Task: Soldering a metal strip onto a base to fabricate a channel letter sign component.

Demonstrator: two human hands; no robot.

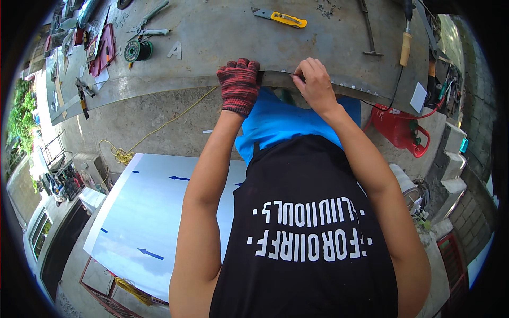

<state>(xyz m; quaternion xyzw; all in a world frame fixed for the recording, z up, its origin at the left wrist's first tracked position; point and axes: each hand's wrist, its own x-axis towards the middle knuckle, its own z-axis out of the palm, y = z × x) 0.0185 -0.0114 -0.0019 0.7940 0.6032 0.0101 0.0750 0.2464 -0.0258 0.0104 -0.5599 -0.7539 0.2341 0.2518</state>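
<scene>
Strip position: the dark strip is at the near edge of the metal table, around mid-length, between your two hands.
Left hand: your gloved left hand is over the near edge at the strip's left end, back of the glove up; can't tell if the fingers grip, underside hidden.
Right hand: your bare right hand looks closed, thumb and forefinger pinching the strip's right end.
Work done: strip is at the edge with both hands at it; that much looks settled. Any bend or cut in it is too small to tell.
Work left: strip isn't released or set aside, so handling seems unfinished; how much remains can't be judged.
Loose pieces: a pale cutout lies left of centre, small metal bits by the far edge; link to the strip unclear.
Tools, unused now: yellow knife toward the far edge, wire spool toward the left end, wooden-handled tool toward the right end; neither hand touches them.
</scene>
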